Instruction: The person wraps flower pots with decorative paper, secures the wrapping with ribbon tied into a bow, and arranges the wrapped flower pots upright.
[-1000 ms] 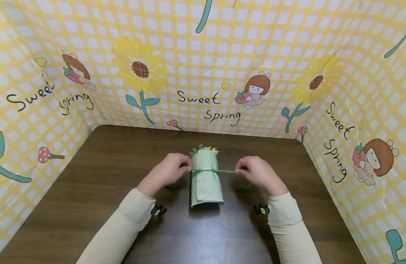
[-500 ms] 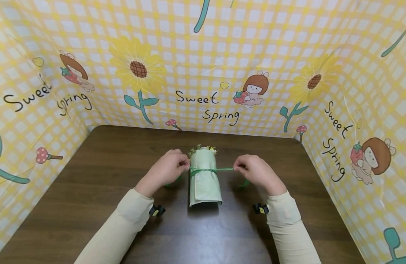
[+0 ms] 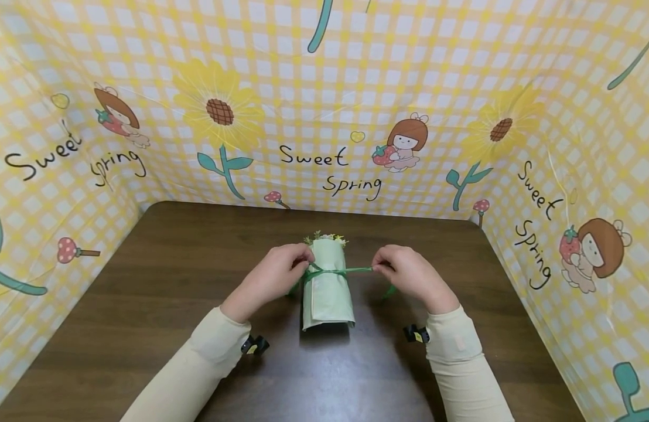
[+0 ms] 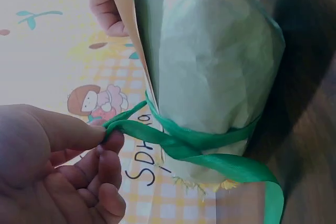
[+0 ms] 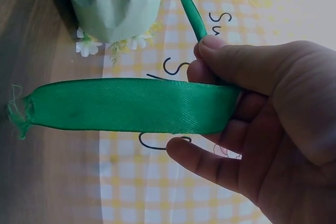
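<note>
A bouquet wrapped in pale green paper (image 3: pixel 332 305) lies at mid-table, its small white and yellow flowers (image 3: pixel 336 238) pointing to the far side. Green ribbon (image 3: pixel 356 270) circles the wrap and crosses over itself on top. My left hand (image 3: pixel 272 272) pinches one length of it between thumb and index finger, right at the bouquet's left edge. On the other side, my right hand (image 3: pixel 409 272) pinches the second length, drawn straight out from the wrap. The frayed ribbon end (image 5: pixel 26 111) hangs loose beyond the right fingers. Another loose stretch of ribbon (image 4: pixel 252 171) curls away in the left wrist view.
The dark wooden table (image 3: pixel 171 340) carries the bouquet. A yellow checked cloth (image 3: pixel 303 88) printed with sunflowers and figures stands along the back and both sides. Black straps with small devices (image 3: pixel 256 344) sit at both wrists.
My left hand has moved right, from beside the bouquet to overlapping its left edge, and its ribbon length now angles up to the fingers. The right hand stays nearly still, holding its length taut.
</note>
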A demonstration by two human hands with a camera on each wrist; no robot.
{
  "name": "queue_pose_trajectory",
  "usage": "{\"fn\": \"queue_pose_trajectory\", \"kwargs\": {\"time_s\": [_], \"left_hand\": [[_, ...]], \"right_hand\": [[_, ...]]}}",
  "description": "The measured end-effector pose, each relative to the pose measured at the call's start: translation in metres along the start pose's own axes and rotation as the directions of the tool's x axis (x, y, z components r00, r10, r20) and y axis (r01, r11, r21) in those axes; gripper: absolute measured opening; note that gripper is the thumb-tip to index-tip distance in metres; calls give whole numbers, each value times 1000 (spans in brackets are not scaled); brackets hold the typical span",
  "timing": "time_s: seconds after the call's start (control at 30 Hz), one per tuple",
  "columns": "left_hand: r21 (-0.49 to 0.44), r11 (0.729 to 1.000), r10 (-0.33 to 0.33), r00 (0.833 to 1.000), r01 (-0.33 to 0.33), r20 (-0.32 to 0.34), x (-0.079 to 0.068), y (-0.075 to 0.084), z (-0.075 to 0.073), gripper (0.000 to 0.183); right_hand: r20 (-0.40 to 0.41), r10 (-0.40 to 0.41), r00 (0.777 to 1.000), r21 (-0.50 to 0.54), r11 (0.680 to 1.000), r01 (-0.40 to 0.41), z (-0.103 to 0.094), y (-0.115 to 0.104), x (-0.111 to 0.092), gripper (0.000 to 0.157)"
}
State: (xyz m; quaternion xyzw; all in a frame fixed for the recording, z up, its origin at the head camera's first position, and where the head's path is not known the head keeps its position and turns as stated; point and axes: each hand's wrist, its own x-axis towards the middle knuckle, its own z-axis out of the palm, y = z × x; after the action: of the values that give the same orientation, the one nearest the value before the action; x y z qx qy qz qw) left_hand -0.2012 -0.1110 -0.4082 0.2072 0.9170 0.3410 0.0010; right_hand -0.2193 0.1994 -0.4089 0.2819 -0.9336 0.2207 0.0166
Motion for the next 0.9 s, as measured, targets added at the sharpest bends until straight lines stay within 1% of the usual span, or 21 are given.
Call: {"fn": "queue_pose_trajectory", "kwargs": {"time_s": [0.13,0.2,0.3,0.4,0.47,0.67,0.8,0.9], "left_hand": [[-19,1000,-3,1000,3,-20,0,2,5,3],[-22,1000,-14,999,13,-35,0,3,7,7],[-13,999,-32,997,31,-74,1,4,11,12],[-6,999,-40,992,40,-116,1,6,13,10],[-2,999,-37,991,37,-131,0,7,13,8],[8,999,-37,991,39,-132,-2,11,11,8],[14,996,-80,987,83,-138,-4,12,9,14],[29,994,-97,986,102,-137,-5,13,8,12]], "right_hand": [[-11,-19,1000,-8,1000,19,-1,-1,1,7],[-14,-28,1000,-11,1000,28,-2,-2,1,6],[-20,-38,999,-12,999,38,-3,-4,1,4],[-23,-40,999,-4,999,40,-5,-5,1,2],[-20,-44,999,1,999,44,-6,-4,0,3],[20,-25,999,11,1000,25,-9,0,-2,6],[56,11,998,18,1000,-12,-14,5,-5,8],[70,35,997,22,999,-36,-16,10,-7,9]]}}
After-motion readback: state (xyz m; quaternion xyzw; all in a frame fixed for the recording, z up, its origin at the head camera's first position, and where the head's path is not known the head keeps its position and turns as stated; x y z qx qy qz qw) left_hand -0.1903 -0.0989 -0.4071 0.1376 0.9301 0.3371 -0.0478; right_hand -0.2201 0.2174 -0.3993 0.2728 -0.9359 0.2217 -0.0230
